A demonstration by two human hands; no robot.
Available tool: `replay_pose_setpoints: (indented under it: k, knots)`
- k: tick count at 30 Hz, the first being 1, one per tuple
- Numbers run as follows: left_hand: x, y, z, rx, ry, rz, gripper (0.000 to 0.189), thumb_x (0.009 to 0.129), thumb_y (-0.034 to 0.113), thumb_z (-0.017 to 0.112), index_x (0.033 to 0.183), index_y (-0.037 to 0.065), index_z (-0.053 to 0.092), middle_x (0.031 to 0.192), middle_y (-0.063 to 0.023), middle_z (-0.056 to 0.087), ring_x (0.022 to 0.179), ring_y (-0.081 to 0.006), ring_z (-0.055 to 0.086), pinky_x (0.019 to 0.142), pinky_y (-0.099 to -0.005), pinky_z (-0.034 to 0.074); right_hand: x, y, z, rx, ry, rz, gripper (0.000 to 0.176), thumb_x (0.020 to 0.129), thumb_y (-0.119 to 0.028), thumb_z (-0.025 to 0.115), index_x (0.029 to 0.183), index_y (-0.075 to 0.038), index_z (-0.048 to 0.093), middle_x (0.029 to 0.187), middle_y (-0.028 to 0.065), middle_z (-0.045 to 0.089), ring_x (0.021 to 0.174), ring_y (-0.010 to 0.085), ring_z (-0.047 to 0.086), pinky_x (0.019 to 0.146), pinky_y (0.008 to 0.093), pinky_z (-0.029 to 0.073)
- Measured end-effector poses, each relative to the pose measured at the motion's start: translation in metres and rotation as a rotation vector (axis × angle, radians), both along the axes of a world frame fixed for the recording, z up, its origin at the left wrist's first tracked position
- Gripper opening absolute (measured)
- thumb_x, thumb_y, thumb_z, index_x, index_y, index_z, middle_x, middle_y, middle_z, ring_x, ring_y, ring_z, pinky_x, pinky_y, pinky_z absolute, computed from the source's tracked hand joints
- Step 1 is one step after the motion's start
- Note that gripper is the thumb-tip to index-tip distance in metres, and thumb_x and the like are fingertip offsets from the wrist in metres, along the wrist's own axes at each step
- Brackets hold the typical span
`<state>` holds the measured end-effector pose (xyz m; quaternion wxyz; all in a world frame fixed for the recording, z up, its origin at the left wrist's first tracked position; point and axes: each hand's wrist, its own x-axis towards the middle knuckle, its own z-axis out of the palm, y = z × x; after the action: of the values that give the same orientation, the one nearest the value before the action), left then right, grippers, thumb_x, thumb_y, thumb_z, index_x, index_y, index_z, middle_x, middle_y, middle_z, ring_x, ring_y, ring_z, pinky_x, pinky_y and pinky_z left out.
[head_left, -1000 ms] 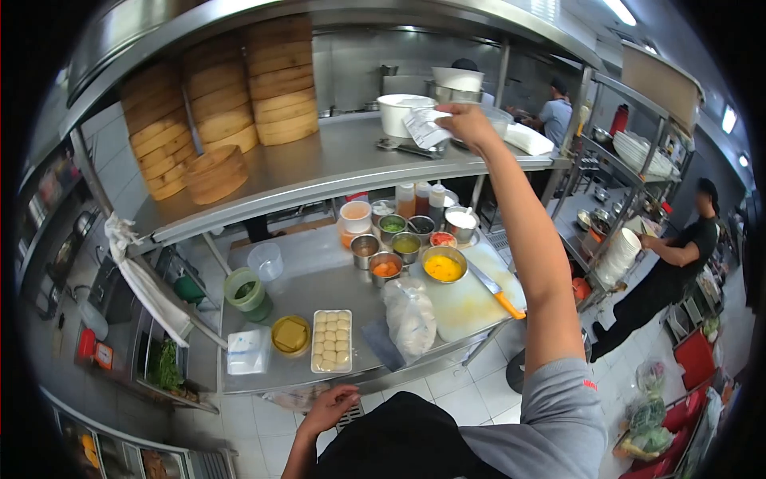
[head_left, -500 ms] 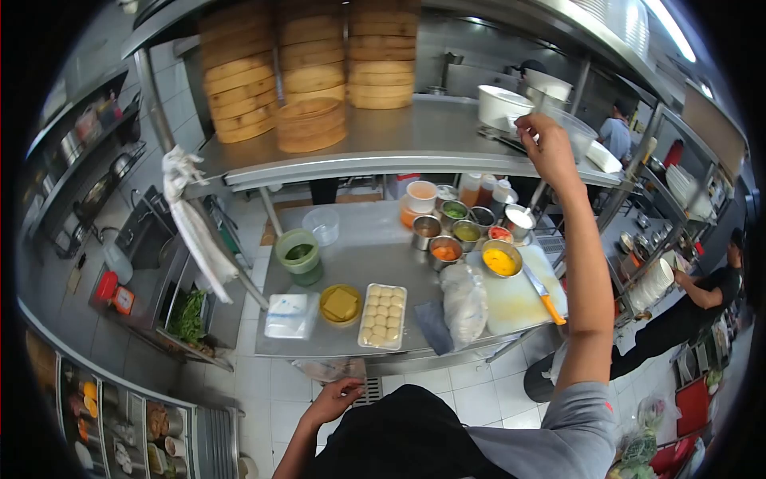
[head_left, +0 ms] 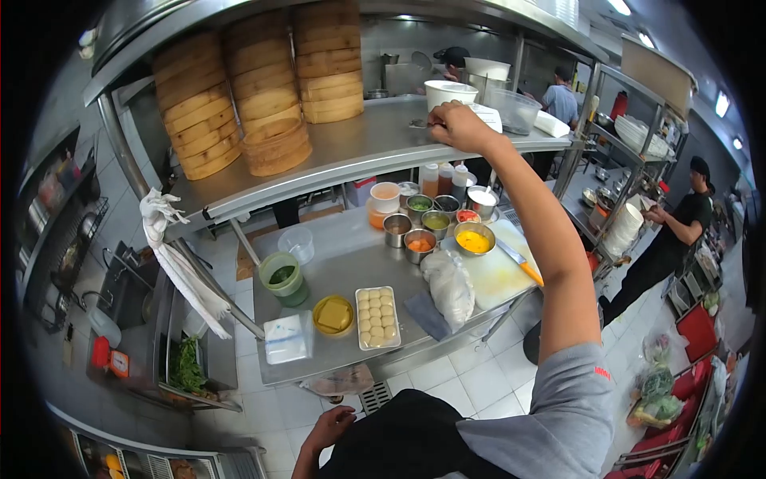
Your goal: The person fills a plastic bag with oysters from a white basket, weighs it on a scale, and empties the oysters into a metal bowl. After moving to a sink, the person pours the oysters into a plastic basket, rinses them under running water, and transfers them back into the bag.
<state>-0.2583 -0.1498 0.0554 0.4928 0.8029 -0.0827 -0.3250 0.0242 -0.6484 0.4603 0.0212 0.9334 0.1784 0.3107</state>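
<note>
My right hand (head_left: 459, 128) reaches up to the steel shelf (head_left: 375, 134), its fingers closed and pointing down near the surface. A small metal piece (head_left: 417, 124) shows beside the fingertips; whether they grip it is too small to tell. Just behind the hand are a white tub (head_left: 448, 94) and a white paper (head_left: 487, 118). Low in front of my body, my left hand (head_left: 331, 429) hangs with loosely bent fingers, nothing visible in it. On the table above it lie a tray of dough balls (head_left: 377, 318), a yellow dish (head_left: 333, 314) and a plastic bag (head_left: 287, 338).
Bamboo steamers (head_left: 275, 148) stand stacked on the shelf's left. Below are a green tub (head_left: 283, 278), several metal sauce pots, a bowl of yellow liquid (head_left: 474, 239), and an orange-handled knife (head_left: 523, 266) on a cutting board (head_left: 487, 279). A co-worker (head_left: 682, 215) stands at right.
My right hand has come down from beside the white tub to the shelf surface, left of its earlier place. The camera view has turned to the right. My left hand stays low.
</note>
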Motion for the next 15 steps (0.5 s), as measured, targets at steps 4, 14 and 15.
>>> replay_pose_setpoints:
  k: [4,14,15]
  knots:
    - [0.016,-0.031,-0.014,-0.143,-0.174,-0.016,0.031,0.094,0.024,0.065,0.113,0.000,0.064,0.094,-0.0122,0.070,0.085,-0.0184,0.064,0.078,-0.0319,0.051,0.005,-0.010,-0.001,0.445,-0.060,0.222,0.032,0.080,-0.006,0.062,0.112,-0.004,0.061,0.106,0.0182,0.061,0.101,0.0328,0.061,0.091,0.0406,0.049]
    - [0.005,-0.082,0.011,-0.007,-0.133,0.239,0.036,0.094,0.025,0.063,0.118,-0.002,0.060,0.102,-0.0177,0.070,0.094,-0.0264,0.068,0.084,-0.0362,0.053,0.056,-0.297,0.096,-0.203,-0.198,-0.235,0.037,0.085,-0.016,0.067,0.118,0.000,0.065,0.116,0.0184,0.068,0.103,0.0295,0.067,0.090,0.0377,0.050]
    - [0.003,-0.081,0.010,0.053,-0.100,0.195,0.036,0.094,0.026,0.062,0.118,-0.001,0.060,0.102,-0.0185,0.070,0.094,-0.0288,0.068,0.084,-0.0369,0.053,0.059,-0.286,0.096,-0.162,-0.130,-0.215,0.035,0.084,-0.015,0.066,0.116,0.000,0.066,0.113,0.0187,0.069,0.101,0.0302,0.067,0.089,0.0384,0.051]
